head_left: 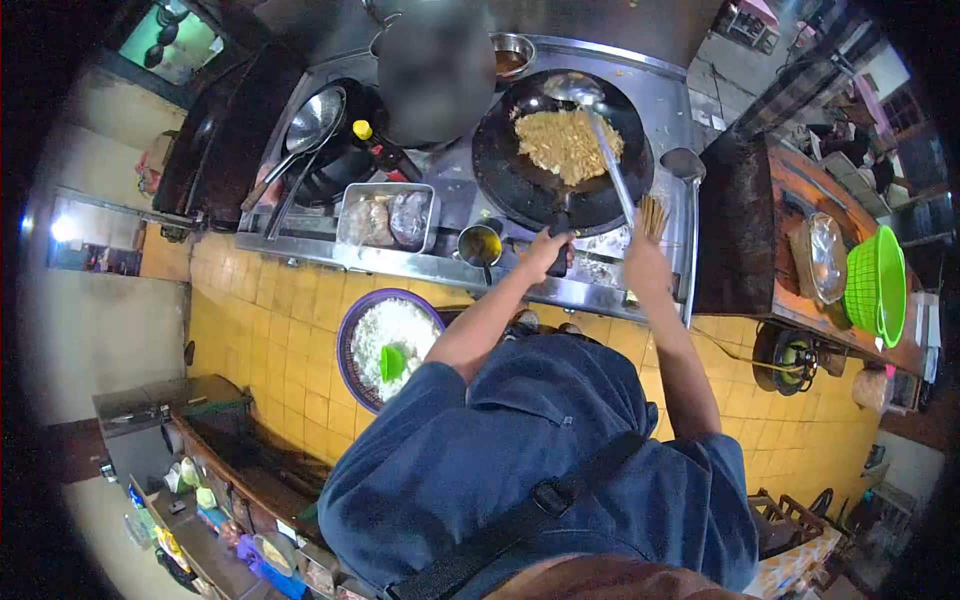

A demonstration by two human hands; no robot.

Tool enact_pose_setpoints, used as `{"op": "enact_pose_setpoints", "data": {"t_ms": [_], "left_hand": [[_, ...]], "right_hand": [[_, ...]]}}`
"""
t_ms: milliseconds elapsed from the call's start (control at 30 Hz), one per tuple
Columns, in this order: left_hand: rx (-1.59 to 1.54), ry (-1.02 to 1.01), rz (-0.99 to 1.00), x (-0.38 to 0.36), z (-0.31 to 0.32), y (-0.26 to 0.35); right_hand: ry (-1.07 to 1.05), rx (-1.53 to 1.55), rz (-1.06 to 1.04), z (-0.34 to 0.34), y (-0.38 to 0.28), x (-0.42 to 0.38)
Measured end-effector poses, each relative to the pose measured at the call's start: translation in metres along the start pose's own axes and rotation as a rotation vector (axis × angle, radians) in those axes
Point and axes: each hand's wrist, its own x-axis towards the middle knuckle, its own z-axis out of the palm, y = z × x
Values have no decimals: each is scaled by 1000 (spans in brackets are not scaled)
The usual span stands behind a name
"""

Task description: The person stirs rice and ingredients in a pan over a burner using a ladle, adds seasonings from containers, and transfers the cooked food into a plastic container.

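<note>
My left hand (543,256) is closed around the dark handle of a black wok (500,180) on the stove. Brownish fried food (570,142), which looks like fried rice, lies in the wok. My right hand (648,268) is wrapped around the long handle of a metal ladle (612,165). The ladle's bowl rests at the far side of the wok, just beyond the food. Close to my right hand stands a bamboo brush (653,217). A small pot of yellowish liquid (480,245) sits left of my left hand.
Left of the wok are a metal tray with bags (388,218), a bottle with a yellow cap (362,130) and a strainer (315,118). A second ladle (684,165) lies at the right. Below stands a purple basket of white rice (350,375). A green basket (875,287) is far right.
</note>
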Motion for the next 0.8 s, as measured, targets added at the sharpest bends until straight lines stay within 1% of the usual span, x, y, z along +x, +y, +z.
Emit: {"op": "enact_pose_setpoints", "data": {"t_ms": [33, 67, 100, 133, 167, 200, 233, 267, 300, 333, 367, 400, 433, 467, 500, 533, 567, 600, 667, 700, 733, 767, 800], "left_hand": [[-39, 23, -40, 2, 1, -3], [-79, 45, -72, 6, 2, -3], [-2, 33, -92, 9, -1, -2], [-7, 33, -86, 9, 0, -1], [-8, 58, -107, 8, 0, 0], [-13, 85, -121, 9, 1, 2], [1, 23, -110, 9, -2, 0], [-2, 27, -103, 10, -5, -1], [-12, 39, -119, 6, -1, 4], [-24, 49, -137, 3, 1, 7], [-35, 45, -159, 5, -2, 5], [-40, 45, -153, 7, -3, 7], [-19, 52, -148, 7, -3, 8], [3, 60, -146, 5, -4, 8], [10, 42, -124, 0, -3, 13], [4, 39, -123, -1, -5, 12], [6, 25, -159, 2, -9, 12], [8, 11, -193, 6, -13, 12], [-18, -5, -167, 11, -16, 5], [-38, -1, -179, 12, -17, 4], [-60, 2, -190, 16, -19, -2], [-27, -38, -148, 22, -22, -6], [-29, -36, -152, 25, -23, -4]], "right_hand": [[-41, -87, 12, 27, 2, 8], [-35, -96, 5, 24, 4, 14], [-93, -92, -7, 20, 6, 23], [-156, -84, -14, 9, 0, 26], [-101, -101, -56, -7, 3, 28], [-100, -107, -66, -18, 6, 29], [-103, -111, -51, -25, 10, 25], [-105, -111, -33, -28, 10, 21], [-41, -61, 98, -10, 9, 15], [-38, -61, 94, 22, 11, 12], [20, 83, 26, 58, 15, 10], [75, 224, -44, 75, 15, 10], [-267, 481, 129, 40, -13, 14], [-271, 474, 127, 43, 7, 30], [-313, 439, -9, 46, 42, 51], [-353, 404, -144, 47, 63, 61], [-198, 236, -270, -6, 41, 42], [-193, 233, -272, -36, 29, 25], [-329, 57, -161, -66, 17, 2], [-325, 55, -164, -61, 10, -1], [-341, -2, -88, -51, 4, -4], [-360, -59, -12, -38, 0, -6], [-364, -61, -11, -15, -2, -3]]}}
